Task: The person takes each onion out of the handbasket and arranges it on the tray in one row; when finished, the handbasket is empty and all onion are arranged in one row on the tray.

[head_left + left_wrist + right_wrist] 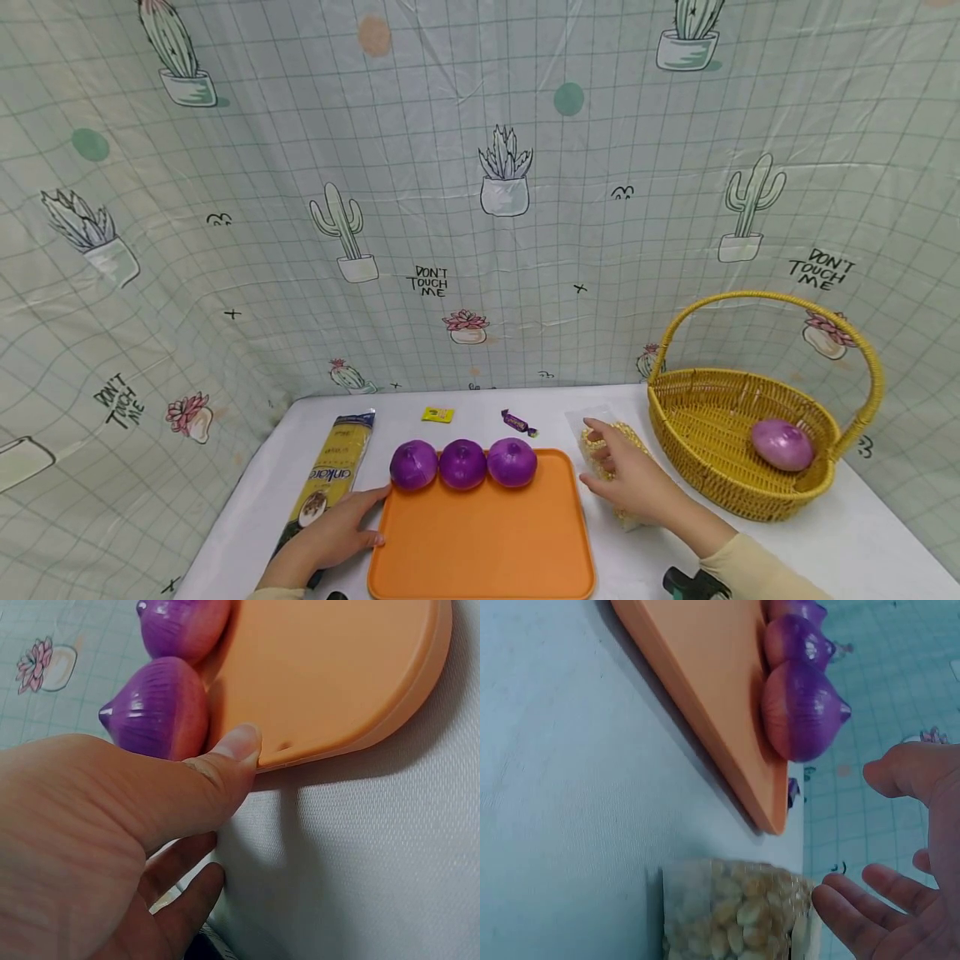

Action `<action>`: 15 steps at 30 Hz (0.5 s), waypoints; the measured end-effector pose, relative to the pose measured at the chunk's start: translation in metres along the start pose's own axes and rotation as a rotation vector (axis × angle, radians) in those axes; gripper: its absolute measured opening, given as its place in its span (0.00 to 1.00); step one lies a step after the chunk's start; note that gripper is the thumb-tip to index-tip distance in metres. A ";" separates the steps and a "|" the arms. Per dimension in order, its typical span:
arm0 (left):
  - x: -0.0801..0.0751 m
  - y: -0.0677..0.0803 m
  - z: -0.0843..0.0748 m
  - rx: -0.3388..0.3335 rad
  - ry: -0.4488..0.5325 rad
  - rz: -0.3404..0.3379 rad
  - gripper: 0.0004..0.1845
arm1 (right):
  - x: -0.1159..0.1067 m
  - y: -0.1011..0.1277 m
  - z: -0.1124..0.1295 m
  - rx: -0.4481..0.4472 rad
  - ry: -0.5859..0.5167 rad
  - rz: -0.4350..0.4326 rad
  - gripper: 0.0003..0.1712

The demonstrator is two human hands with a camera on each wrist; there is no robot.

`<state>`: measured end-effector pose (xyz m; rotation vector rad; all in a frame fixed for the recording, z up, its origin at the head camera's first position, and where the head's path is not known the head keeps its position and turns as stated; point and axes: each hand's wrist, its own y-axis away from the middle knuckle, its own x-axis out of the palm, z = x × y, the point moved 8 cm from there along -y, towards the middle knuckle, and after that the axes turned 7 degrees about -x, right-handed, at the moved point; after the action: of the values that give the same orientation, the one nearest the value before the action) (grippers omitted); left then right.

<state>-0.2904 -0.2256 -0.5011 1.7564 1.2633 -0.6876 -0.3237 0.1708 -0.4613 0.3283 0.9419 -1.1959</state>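
Three purple onions (462, 464) stand in a row along the far edge of an orange tray (480, 542). At the tray's left side, my left hand (333, 532) touches the rim with its thumb (238, 742). Its other fingers are spread loosely, and the index fingertip is hidden in the left wrist view. My right hand (636, 482) hovers with parted fingers over a clear bag (735, 911) of pale yellow beans or nuts, right of the tray. Nothing is in its grasp.
A yellow wicker basket (705, 475) with a tall handle stands at right, one purple onion (782, 445) inside. Left of the tray lies a long yellow packet (339, 450). Behind the tray are a small yellow packet (438, 414) and a purple wrapped candy (516, 422).
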 end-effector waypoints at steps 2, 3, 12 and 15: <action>0.000 0.000 0.000 -0.002 0.000 0.000 0.36 | -0.004 0.002 -0.002 -0.009 0.011 -0.013 0.46; 0.000 0.001 0.000 -0.004 0.000 0.001 0.36 | -0.007 0.003 -0.003 -0.020 0.017 -0.020 0.46; 0.000 0.000 0.000 -0.020 0.004 0.009 0.37 | -0.026 0.015 -0.006 -0.043 -0.014 -0.046 0.45; 0.001 -0.001 0.001 -0.015 0.005 0.011 0.37 | -0.033 0.020 -0.010 -0.043 -0.015 -0.057 0.46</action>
<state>-0.2910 -0.2257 -0.5021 1.7532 1.2580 -0.6659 -0.3124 0.2060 -0.4472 0.2588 0.9678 -1.2272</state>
